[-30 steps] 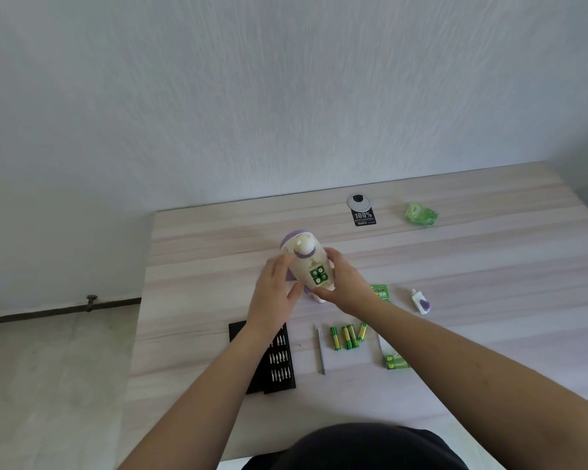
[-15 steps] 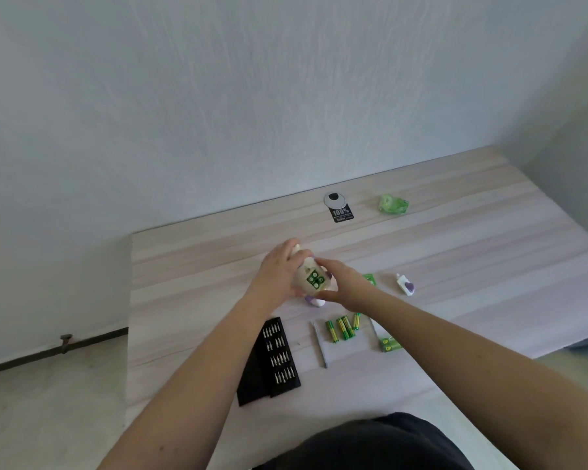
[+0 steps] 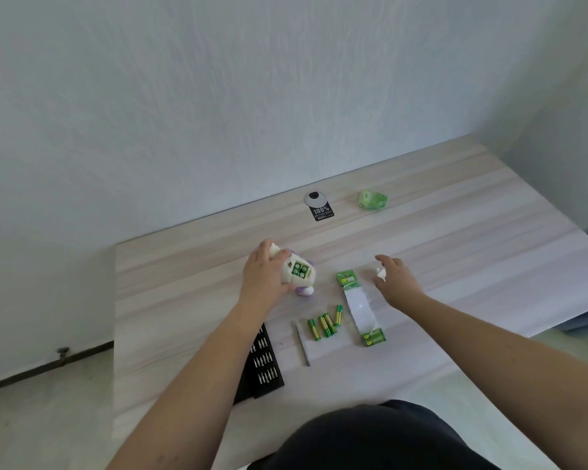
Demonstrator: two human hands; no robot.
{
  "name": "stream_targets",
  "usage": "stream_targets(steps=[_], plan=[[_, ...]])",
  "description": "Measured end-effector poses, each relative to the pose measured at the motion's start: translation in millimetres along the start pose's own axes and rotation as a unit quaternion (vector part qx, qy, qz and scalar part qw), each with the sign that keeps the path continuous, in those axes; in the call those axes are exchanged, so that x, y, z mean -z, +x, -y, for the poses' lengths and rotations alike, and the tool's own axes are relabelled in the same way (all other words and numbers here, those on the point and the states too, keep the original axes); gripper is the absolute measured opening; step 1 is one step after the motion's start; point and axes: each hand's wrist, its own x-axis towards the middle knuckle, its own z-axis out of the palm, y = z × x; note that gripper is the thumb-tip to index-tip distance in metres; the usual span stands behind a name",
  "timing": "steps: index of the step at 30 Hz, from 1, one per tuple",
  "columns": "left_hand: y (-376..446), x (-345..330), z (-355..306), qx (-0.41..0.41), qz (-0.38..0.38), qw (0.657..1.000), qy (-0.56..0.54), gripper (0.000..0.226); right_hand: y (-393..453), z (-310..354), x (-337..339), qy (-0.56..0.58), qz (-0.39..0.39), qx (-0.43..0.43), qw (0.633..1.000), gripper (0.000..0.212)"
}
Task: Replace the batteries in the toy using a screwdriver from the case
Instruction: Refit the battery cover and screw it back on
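Observation:
The white and purple toy [image 3: 297, 274] lies on the wooden table [image 3: 455, 239] with its battery compartment open and green batteries showing inside. My left hand [image 3: 263, 276] grips the toy from its left side. My right hand [image 3: 392, 283] hovers to the right with relaxed fingers over a small white cover piece [image 3: 381, 273]; I cannot tell whether it touches it. Several loose green batteries [image 3: 325, 325] lie nearer me. Beside them lies a thin grey screwdriver [image 3: 302, 342], and the black bit case [image 3: 263, 364] is partly hidden under my left forearm.
A torn battery package [image 3: 362, 308] with green card ends lies right of the loose batteries. At the table's far edge sit a black label with a grey disc [image 3: 321, 212] and a crumpled green wrapper [image 3: 373, 200]. A wall stands behind the table.
The toy came down from mid-air onto the table in my left hand. My right hand let go of it and moved right to the small cover piece.

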Motion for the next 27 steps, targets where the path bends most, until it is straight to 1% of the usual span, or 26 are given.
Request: stream_targets(steps=[3,5,13,16,21,24,27], plan=[[1,-2,-6,0.025,-0.008,1.000,0.012,0.067,13,-21,0,-0.032,0.009,-0.026,0.999,0.049],[2,-2,-9,0.038,-0.010,0.999,0.020,0.068,20,-31,-3,-0.035,0.017,-0.038,0.999,0.045],[7,-3,-17,0.070,0.008,0.997,0.042,0.070,40,-56,-9,-0.002,0.034,-0.042,0.999,0.028],[7,-3,-18,0.075,0.009,0.996,0.037,0.070,46,-60,-11,0.016,0.035,-0.038,0.999,0.026],[9,4,-22,0.082,0.048,0.994,0.047,0.071,52,-61,-14,0.054,0.026,-0.015,0.998,0.019],[8,6,-23,0.084,0.033,0.995,0.038,0.069,48,-43,-8,0.125,0.020,0.013,0.992,0.015],[8,3,-22,0.090,0.019,0.995,0.043,0.070,37,-8,3,0.213,0.031,0.047,0.976,0.013]])
